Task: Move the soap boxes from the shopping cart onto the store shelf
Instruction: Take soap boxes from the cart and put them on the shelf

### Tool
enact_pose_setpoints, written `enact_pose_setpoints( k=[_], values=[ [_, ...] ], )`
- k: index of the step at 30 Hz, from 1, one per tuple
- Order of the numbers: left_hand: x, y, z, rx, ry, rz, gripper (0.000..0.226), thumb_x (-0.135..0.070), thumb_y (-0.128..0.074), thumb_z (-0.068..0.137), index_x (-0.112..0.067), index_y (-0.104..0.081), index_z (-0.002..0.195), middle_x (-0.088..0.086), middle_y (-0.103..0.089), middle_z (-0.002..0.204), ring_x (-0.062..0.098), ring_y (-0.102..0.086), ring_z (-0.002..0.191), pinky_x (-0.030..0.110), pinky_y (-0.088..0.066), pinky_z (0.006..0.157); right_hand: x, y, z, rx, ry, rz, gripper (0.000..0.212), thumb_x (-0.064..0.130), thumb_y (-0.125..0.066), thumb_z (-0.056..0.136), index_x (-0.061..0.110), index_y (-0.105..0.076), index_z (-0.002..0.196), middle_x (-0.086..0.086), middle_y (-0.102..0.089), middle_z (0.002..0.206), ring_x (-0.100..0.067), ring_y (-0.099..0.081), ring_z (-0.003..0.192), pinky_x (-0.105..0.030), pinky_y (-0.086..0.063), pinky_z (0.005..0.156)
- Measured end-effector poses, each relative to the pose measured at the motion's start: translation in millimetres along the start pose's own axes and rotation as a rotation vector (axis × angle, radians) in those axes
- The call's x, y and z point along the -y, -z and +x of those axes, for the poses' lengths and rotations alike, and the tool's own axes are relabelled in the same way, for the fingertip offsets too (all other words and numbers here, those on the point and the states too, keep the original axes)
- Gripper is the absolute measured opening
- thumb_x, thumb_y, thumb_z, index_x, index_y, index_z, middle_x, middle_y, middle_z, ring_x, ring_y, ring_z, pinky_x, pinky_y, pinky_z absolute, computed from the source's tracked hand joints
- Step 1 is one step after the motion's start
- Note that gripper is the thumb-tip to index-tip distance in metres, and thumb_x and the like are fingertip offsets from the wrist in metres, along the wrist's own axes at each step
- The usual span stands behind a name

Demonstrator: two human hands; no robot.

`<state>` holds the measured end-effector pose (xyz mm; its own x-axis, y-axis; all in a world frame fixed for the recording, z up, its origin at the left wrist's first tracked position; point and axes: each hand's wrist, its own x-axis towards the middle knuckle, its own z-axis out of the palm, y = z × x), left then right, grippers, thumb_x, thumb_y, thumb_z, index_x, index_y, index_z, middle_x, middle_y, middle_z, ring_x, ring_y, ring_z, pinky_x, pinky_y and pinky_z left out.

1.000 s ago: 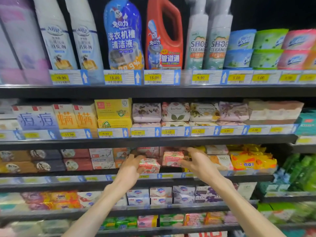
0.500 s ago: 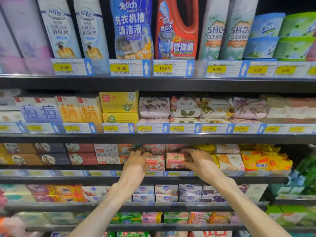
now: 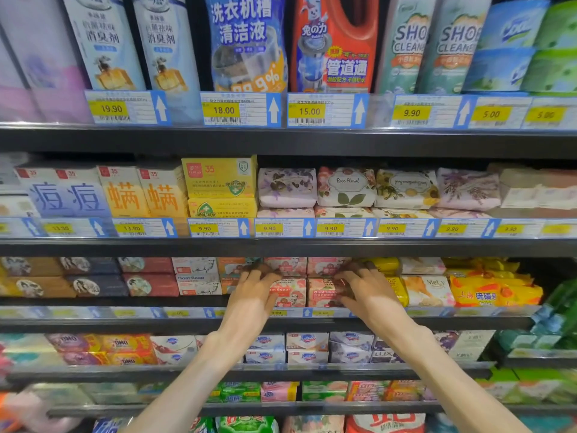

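Your hands at the "Goat Soap" row, frame centre.
Left hand (image 3: 249,295) and right hand (image 3: 363,292) curled onto pink Goat Soap boxes (image 3: 321,292) on the dark shelf (image 3: 93,321); tags (image 3: 204,228) above read 9.90.

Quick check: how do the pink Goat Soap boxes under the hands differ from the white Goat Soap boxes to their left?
The pink Goat Soap boxes have pink floral fronts; the white Goat Soap boxes are pale and show a goat picture. The pink ones are touched by the left hand and right hand; the white ones are untouched. Both sit stacked two high on the same shelf, fronts facing out.
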<state>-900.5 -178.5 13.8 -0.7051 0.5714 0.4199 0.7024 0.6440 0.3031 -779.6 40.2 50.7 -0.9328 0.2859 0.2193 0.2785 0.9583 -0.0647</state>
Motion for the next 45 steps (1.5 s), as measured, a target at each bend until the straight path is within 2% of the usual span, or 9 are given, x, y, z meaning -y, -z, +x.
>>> enact_pose_setpoints(
  k=[11, 15, 19, 24, 33, 37, 40, 42, 45],
  values=[
    [-1.1, -0.2, 1.0, 0.044, 0.006, -0.007, 0.036, -0.026, -0.061, 0.095, -0.022, -0.059, 0.131, 0.005, -0.057, 0.12, 0.026, -0.049, 0.112, 0.04, -0.051, 0.089, 1.1, -2.3, -3.6, -0.026, 0.014, -0.017, 0.047, 0.04, -0.063, 0.091, 0.025, -0.053, 0.135, 0.0, -0.053, 0.14, -0.025, -0.044, 0.127, -0.034, -0.038, 0.106],
    [-1.5, 0.8, -4.8, -0.01, -0.015, 0.031, 0.038, -0.025, -0.068, 0.091, -0.019, -0.061, 0.128, 0.006, -0.06, 0.116, 0.03, -0.055, 0.11, 0.043, -0.055, 0.084, -2.9, -5.5, -11.2, -0.098, 0.034, 0.026, 0.042, 0.038, -0.074, 0.083, 0.02, -0.067, 0.12, -0.003, -0.067, 0.118, -0.026, -0.056, 0.105, -0.036, -0.05, 0.088],
    [-13.3, 16.6, -17.5, -0.07, -0.034, 0.081, 0.036, -0.032, -0.063, 0.093, -0.024, -0.06, 0.128, -0.002, -0.056, 0.121, 0.021, -0.049, 0.118, 0.038, -0.056, 0.082, 5.4, 3.1, -18.9, -0.251, 0.176, 0.063, 0.031, 0.036, -0.069, 0.087, 0.02, -0.067, 0.113, 0.001, -0.065, 0.111, -0.021, -0.056, 0.101, -0.031, -0.051, 0.082],
    [-6.5, 39.6, -64.3, -0.14, 0.021, 0.137, 0.031, -0.029, -0.058, 0.095, -0.021, -0.059, 0.125, -0.002, -0.054, 0.12, 0.02, -0.05, 0.115, 0.035, -0.047, 0.095, 43.2, 8.9, -11.2, -0.182, 0.433, 0.137, 0.034, 0.04, -0.061, 0.093, 0.028, -0.06, 0.125, 0.007, -0.063, 0.117, -0.016, -0.057, 0.109, -0.03, -0.051, 0.088],
    [17.5, 105.5, -240.4, -0.153, 0.429, 0.384, 0.046, -0.041, -0.056, 0.09, -0.022, -0.054, 0.132, 0.001, -0.05, 0.131, 0.022, -0.043, 0.128, 0.04, -0.037, 0.106, 164.3, -17.9, -37.3, -0.023, 0.977, 0.274, 0.046, 0.041, -0.068, 0.087, 0.016, -0.063, 0.126, -0.001, -0.067, 0.118, -0.022, -0.064, 0.107, -0.037, -0.055, 0.086],
    [21.1, 146.3, -344.6, -0.144, 0.682, 0.459, 0.051, -0.045, -0.051, 0.083, -0.025, -0.053, 0.13, 0.002, -0.052, 0.129, 0.026, -0.048, 0.124, 0.042, -0.041, 0.103, 245.4, -34.9, -73.2, 0.06, 1.17, 0.326, 0.048, 0.042, -0.075, 0.08, 0.018, -0.064, 0.12, -0.004, -0.071, 0.108, -0.027, -0.069, 0.094, -0.036, -0.058, 0.071],
    [17.1, 177.7, -420.3, -0.176, 0.845, 0.531, 0.053, -0.049, -0.051, 0.083, -0.023, -0.055, 0.129, 0.001, -0.054, 0.125, 0.025, -0.051, 0.119, 0.041, -0.045, 0.096, 311.9, -34.0, -109.5, 0.101, 1.348, 0.344, 0.045, 0.046, -0.059, 0.079, 0.017, -0.061, 0.113, -0.006, -0.07, 0.099, -0.03, -0.069, 0.084, -0.034, -0.057, 0.061],
    [16.9, 195.9, -469.9, -0.196, 0.945, 0.564, 0.052, -0.049, -0.055, 0.084, -0.024, -0.054, 0.13, 0.001, -0.054, 0.126, 0.025, -0.052, 0.119, 0.041, -0.046, 0.095, 355.6, -30.4, -136.2, 0.122, 1.438, 0.356, 0.047, 0.049, -0.052, 0.08, 0.017, -0.064, 0.112, -0.005, -0.069, 0.103, -0.029, -0.068, 0.089, -0.035, -0.057, 0.064],
    [23.2, 223.1, -539.1, -0.203, 1.103, 0.586, 0.054, -0.053, -0.056, 0.088, -0.027, -0.049, 0.136, 0.002, -0.052, 0.135, 0.027, -0.049, 0.127, 0.044, -0.043, 0.103, 422.2, -32.3, -175.2, 0.153, 1.553, 0.382, 0.056, 0.053, -0.052, 0.085, 0.017, -0.059, 0.127, -0.005, -0.065, 0.122, -0.027, -0.064, 0.108, -0.041, -0.056, 0.084]
  ],
)
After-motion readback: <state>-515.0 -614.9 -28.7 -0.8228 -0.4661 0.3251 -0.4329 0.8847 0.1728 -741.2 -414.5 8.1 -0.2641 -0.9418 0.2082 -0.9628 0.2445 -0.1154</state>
